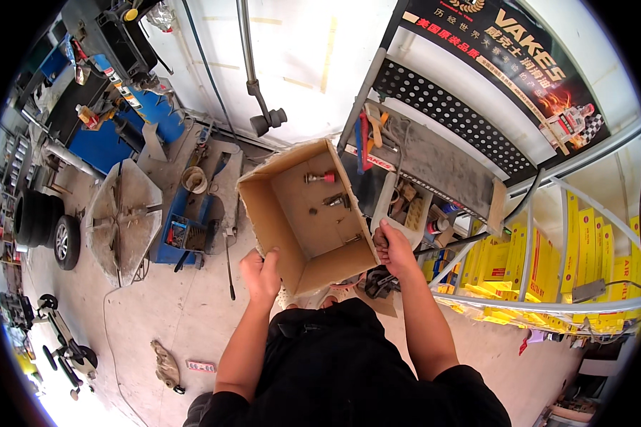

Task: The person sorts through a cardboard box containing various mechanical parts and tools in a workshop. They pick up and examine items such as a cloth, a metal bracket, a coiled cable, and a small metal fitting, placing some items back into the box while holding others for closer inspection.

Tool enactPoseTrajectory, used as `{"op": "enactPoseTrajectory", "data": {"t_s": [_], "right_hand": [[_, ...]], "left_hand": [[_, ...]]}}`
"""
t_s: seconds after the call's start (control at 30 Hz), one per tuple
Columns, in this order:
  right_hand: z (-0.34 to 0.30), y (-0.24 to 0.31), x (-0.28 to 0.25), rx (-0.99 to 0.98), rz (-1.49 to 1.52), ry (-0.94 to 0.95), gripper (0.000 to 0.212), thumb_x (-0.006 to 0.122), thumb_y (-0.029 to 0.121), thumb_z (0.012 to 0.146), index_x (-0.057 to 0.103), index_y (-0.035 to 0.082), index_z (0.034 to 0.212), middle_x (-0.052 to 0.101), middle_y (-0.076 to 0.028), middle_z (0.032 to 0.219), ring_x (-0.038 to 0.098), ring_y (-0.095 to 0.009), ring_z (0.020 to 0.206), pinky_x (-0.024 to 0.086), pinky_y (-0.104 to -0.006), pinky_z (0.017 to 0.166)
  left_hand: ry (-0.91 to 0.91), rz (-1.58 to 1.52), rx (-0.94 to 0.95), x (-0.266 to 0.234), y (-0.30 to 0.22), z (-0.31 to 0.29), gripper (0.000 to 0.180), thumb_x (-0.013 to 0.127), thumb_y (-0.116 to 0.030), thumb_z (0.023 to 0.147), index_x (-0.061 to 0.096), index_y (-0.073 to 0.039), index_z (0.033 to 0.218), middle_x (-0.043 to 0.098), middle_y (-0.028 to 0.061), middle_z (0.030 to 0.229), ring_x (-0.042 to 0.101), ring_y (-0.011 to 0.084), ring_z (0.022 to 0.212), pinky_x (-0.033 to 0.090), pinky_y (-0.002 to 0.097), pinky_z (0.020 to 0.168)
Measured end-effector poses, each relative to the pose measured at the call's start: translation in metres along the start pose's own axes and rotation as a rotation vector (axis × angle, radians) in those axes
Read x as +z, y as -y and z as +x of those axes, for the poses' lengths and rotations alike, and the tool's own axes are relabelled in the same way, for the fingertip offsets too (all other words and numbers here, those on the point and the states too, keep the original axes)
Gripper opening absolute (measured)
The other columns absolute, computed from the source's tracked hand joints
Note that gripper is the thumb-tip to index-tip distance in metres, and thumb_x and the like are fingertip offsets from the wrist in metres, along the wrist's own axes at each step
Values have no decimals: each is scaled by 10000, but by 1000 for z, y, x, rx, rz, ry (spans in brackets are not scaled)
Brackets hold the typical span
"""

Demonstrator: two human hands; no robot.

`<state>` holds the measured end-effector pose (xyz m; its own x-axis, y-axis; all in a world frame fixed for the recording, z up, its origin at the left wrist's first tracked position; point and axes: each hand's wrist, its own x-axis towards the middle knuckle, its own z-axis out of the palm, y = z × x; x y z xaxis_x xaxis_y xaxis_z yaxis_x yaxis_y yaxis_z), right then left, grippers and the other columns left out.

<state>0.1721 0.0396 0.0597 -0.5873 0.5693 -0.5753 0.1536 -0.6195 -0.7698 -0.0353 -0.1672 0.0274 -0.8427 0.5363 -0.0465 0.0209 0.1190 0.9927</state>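
Observation:
An open cardboard box point(269, 213) is tilted in front of my body, its inside facing up toward me. My left hand point(261, 272) grips its near left rim, thumb on the edge. At the right side, the curled fingers of my right hand point(393, 249) close on the box's edge, partly hidden. A metal fitting with a red end point(322, 177) lies in the box. Beside it are a dark metal fitting point(337, 201), a small dark round piece point(313, 211) and a little brass-coloured piece point(352, 239).
A grey metal shelf point(441, 160) with hand tools stands ahead on the right. Yellow cartons point(534, 267) fill a rack at the right. On the left are a tyre changer's turntable point(124, 222), tyres point(65, 242) and a scooter point(68, 349). A metal part point(165, 365) lies on the floor.

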Motion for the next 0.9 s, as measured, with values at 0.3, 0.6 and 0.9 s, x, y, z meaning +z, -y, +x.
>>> {"op": "enactPoseTrajectory", "data": {"t_s": [0.3, 0.6, 0.9], "right_hand": [[-1, -8, -4, 26, 75, -19, 506, 424, 456, 990, 308, 132, 619, 232, 48, 549, 217, -73, 449, 147, -235, 408], [0, -11, -13, 42, 95, -19, 498, 418, 453, 993, 320, 134, 623, 226, 56, 543, 213, -70, 449, 151, -231, 410], [0, -6, -17, 14, 52, 10, 487, 375, 451, 1006, 324, 138, 637, 228, 56, 548, 194, -60, 455, 147, -224, 401]], "left_hand": [[1, 57, 52, 4, -5, 5, 234, 577, -116, 811, 515, 50, 659, 454, 70, 531, 422, 92, 528, 361, 319, 477], [0, 4, 40, 6, -4, 6, 231, 573, -108, 813, 502, 49, 659, 454, 56, 541, 418, 79, 551, 354, 303, 485], [-28, -28, 46, 8, -5, 5, 215, 562, -88, 824, 500, 46, 667, 453, 43, 544, 419, 71, 556, 359, 294, 489]]}}
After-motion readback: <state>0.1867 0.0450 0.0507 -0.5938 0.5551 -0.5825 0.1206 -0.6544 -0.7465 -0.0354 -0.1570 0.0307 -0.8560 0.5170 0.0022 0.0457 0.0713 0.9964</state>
